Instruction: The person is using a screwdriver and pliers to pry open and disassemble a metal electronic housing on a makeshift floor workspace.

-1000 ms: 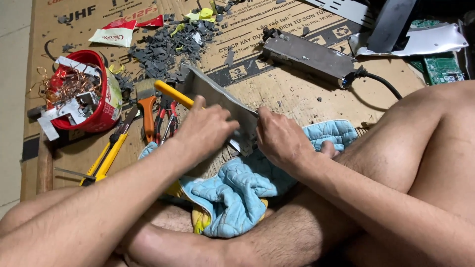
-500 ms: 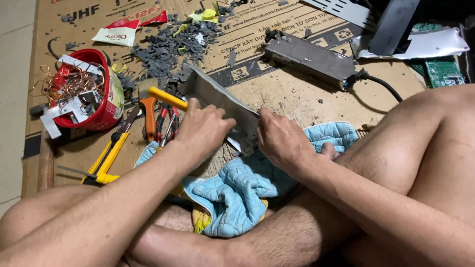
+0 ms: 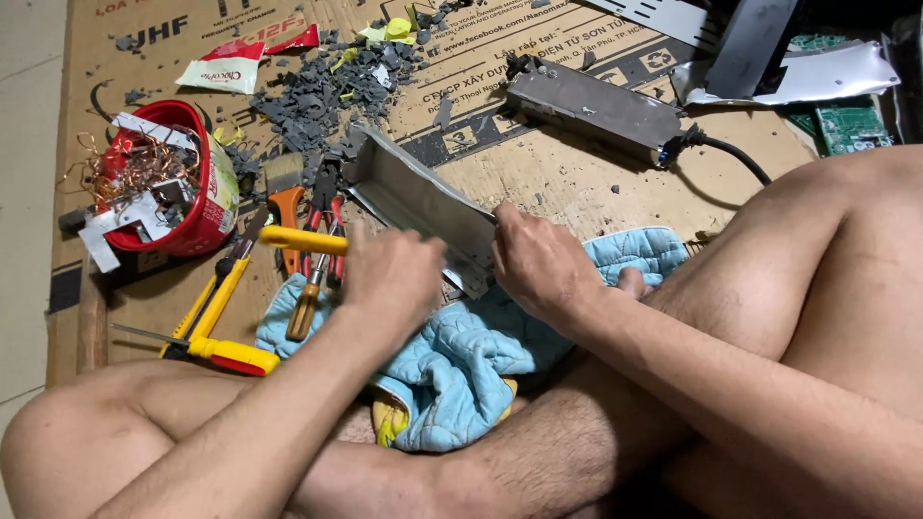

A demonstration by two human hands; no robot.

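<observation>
Both hands tilt metal casing (image 3: 418, 204) pointing up-left.

I sit on the floor on a flattened cardboard sheet (image 3: 577, 183), brown, printed, scuffed pale in front of me. Pale floor tile (image 3: 29, 192) shows along the left edge of the cardboard, with one grout line near the bottom left corner. Grey crumbled debris (image 3: 317, 91) is scattered over the upper middle of the cardboard. A wooden strip (image 3: 91, 327) lies along its left edge. Top right: a green circuit board (image 3: 851, 125) partly under a crumpled silvery sheet (image 3: 817, 77). Light is even and soft, shadows faint. No walls, windows or furniture in view.
</observation>
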